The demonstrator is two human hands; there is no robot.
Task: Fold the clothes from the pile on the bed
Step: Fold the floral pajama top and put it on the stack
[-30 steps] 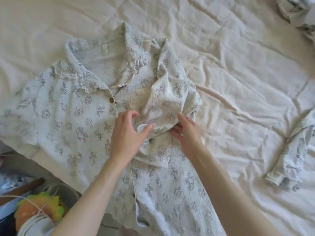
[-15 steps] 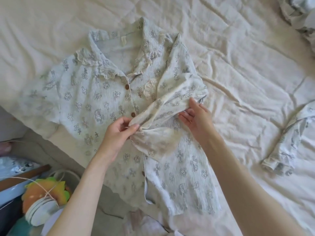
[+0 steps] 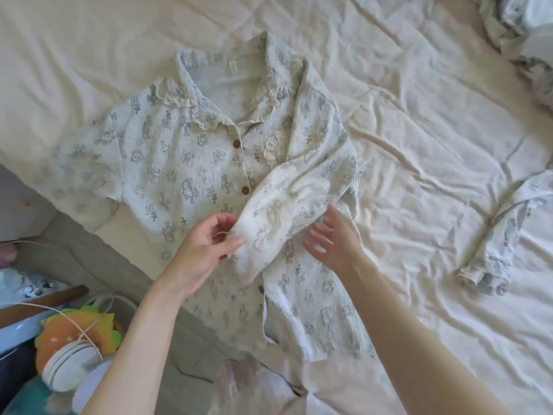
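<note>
A printed shirt [image 3: 185, 163] is spread front-up on the bed [image 3: 419, 145], its collar at the far end and its hem toward the person. Its right-hand sleeve [image 3: 299, 199] is folded inward across the buttoned front, with the cuff end lying between the two hands. That cuff edge is pinched by the left hand [image 3: 203, 250], thumb and forefinger closed on the fabric and the other fingers [image 3: 223, 218] curled loosely above it. The right hand [image 3: 332, 241] is held flat and spread just right of the folded sleeve, with nothing gripped; its fingertips lie at the sleeve's lower edge, though whether they touch the cloth cannot be told. The other sleeve is laid out flat, well left of the left hand. A second printed garment [image 3: 502, 235] is seen crumpled on the sheet, well right of the right hand. More clothes [image 3: 517, 28] are heaped at the far right corner of the bed.
</note>
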